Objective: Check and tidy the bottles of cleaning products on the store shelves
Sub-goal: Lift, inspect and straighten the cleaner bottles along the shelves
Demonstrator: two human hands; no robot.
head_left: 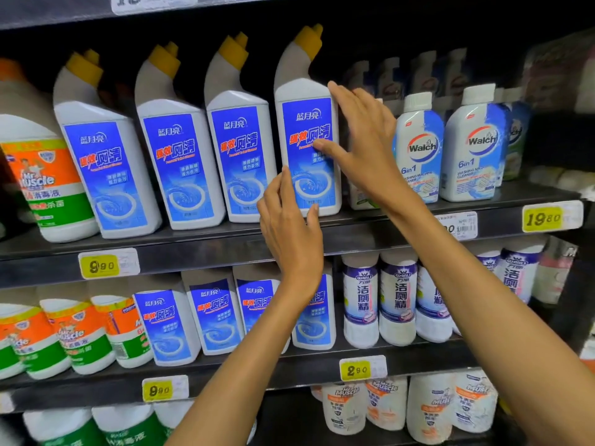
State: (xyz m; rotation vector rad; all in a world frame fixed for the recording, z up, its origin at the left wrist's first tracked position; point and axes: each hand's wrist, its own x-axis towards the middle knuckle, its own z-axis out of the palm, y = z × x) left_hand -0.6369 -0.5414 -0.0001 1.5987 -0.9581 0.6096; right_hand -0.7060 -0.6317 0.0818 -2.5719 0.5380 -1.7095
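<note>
Left hand: our left hand [291, 220] rested with straight fingers against the lower front of the rightmost toilet cleaner bottle [307, 123], holding nothing
Right hand: our right hand [360, 140] lay flat, fingers wide, on that bottle's right side and label
Progress: we judged this row nearly squared, with other shelves left to check
Front row count: we counted four yellow-capped bottles on the middle shelf [193, 249]
Beyond: two Walch bottles [418, 146] stood to the right
</note>
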